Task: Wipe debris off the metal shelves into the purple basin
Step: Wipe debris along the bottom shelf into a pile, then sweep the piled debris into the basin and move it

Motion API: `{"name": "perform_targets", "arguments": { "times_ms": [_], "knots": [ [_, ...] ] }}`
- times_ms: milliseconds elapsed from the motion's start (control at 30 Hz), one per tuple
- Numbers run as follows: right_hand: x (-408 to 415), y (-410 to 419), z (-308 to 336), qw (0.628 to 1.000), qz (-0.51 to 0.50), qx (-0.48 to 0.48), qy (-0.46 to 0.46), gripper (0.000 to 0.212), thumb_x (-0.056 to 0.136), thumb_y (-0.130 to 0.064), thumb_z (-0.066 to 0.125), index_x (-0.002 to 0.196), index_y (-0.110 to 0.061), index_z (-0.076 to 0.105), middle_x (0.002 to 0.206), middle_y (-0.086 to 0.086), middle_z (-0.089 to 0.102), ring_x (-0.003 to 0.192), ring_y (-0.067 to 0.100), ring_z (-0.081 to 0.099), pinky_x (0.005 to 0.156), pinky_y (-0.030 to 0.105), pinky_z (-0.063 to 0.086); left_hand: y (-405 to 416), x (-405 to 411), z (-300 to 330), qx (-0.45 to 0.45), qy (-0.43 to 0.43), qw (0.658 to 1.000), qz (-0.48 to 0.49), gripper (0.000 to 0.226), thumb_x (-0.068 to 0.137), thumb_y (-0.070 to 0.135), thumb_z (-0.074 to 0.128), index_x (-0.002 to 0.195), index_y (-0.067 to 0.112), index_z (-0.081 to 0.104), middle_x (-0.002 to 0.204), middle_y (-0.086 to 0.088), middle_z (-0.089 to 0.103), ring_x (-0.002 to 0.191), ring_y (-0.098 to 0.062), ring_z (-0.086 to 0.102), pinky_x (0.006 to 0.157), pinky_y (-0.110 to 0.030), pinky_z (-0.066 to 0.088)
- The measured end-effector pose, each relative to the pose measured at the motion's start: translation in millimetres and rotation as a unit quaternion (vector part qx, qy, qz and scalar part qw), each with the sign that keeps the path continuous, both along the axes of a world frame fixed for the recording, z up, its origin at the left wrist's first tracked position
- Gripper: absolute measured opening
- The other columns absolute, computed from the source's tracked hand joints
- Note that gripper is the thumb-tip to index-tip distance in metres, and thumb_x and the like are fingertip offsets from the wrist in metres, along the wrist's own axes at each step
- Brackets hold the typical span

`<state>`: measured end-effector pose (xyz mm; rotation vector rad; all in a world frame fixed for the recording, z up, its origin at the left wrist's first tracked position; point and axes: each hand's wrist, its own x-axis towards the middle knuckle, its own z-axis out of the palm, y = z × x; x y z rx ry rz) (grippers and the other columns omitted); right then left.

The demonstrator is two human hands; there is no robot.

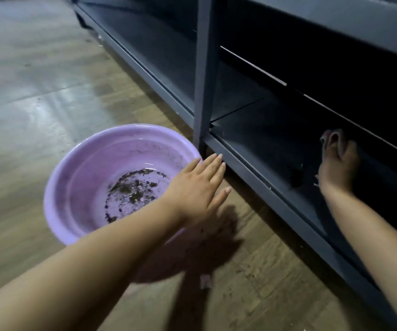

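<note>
The purple basin point(78, 177) stands on the wooden floor beside the grey metal shelf unit point(247, 163). It holds a little water and dark brown debris point(133, 187). My left hand point(197, 187) reaches over the basin's right rim with straight, spread fingers that point at the shelf's front edge and hold nothing. My right hand point(338, 163) lies inside the dim bottom shelf, palm down, fingers stretched toward the back. A small dark pile of debris point(295, 175) sits on the shelf just left of that hand. In the shadow, the right fingertips are hard to make out.
A vertical shelf post point(204, 75) rises right behind the basin. An upper shelf point(359, 27) overhangs the bottom one. Crumbs are scattered on the floor point(252, 271) in front of the shelf edge. Bare wooden floor stretches to the left.
</note>
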<state>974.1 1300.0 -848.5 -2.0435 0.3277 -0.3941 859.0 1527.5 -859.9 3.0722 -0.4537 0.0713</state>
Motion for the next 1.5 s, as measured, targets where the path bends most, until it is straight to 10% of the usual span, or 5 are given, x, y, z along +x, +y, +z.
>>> {"name": "perform_targets", "arguments": {
  "times_ms": [467, 833, 1000, 1167, 1500],
  "knots": [
    [-86, 139, 8, 0.959, 0.224, -0.167, 0.038, 0.027, 0.093, -0.016, 0.044, 0.112, -0.027, 0.060, 0.119, -0.002, 0.061, 0.102, 0.024, 0.058, 0.080, 0.033, 0.046, 94, -33, 13, 0.026, 0.089, 0.994, 0.053, 0.061, 0.104, 0.041, 0.013, 0.153, 0.008, 0.001, 0.161, -0.008, -0.005, 0.148, -0.017, -0.006, 0.116, -0.032, -0.009],
    [-108, 192, -29, 0.920, 0.295, -0.248, 0.067, 0.039, 0.094, -0.011, 0.043, 0.130, -0.023, 0.050, 0.134, -0.004, 0.051, 0.118, 0.022, 0.050, 0.091, 0.033, 0.042, 212, -78, -21, -0.048, 0.077, 0.930, 0.356, 0.063, 0.099, 0.039, 0.037, 0.145, -0.001, 0.023, 0.157, -0.018, 0.017, 0.145, -0.029, 0.015, 0.116, -0.038, 0.012],
    [-110, 184, -33, 0.908, 0.307, -0.271, 0.088, 0.046, 0.094, -0.008, 0.042, 0.137, -0.023, 0.044, 0.141, -0.007, 0.046, 0.127, 0.019, 0.044, 0.099, 0.030, 0.038, 216, -88, -39, -0.338, 0.054, 0.795, 0.501, 0.029, 0.086, 0.019, 0.063, 0.091, -0.008, 0.059, 0.089, -0.025, 0.059, 0.085, -0.037, 0.057, 0.072, -0.038, 0.043],
    [-105, 174, -33, 0.918, 0.312, -0.229, 0.084, 0.040, 0.093, -0.010, 0.046, 0.130, -0.025, 0.050, 0.134, -0.005, 0.051, 0.119, 0.021, 0.050, 0.094, 0.035, 0.043, 199, -85, -42, -0.564, -0.001, 0.609, 0.557, 0.021, 0.084, 0.012, 0.063, 0.099, -0.002, 0.058, 0.089, -0.020, 0.058, 0.081, -0.032, 0.055, 0.072, -0.038, 0.044],
    [-105, 130, -28, 0.934, 0.277, -0.200, 0.105, 0.039, 0.093, -0.011, 0.046, 0.127, -0.028, 0.054, 0.135, -0.007, 0.052, 0.120, 0.021, 0.051, 0.098, 0.039, 0.043, 177, -77, -31, -0.640, 0.091, 0.562, 0.516, 0.023, 0.091, 0.024, 0.063, 0.083, 0.003, 0.056, 0.079, -0.019, 0.057, 0.059, -0.027, 0.052, 0.047, -0.027, 0.048]
  ]
}}
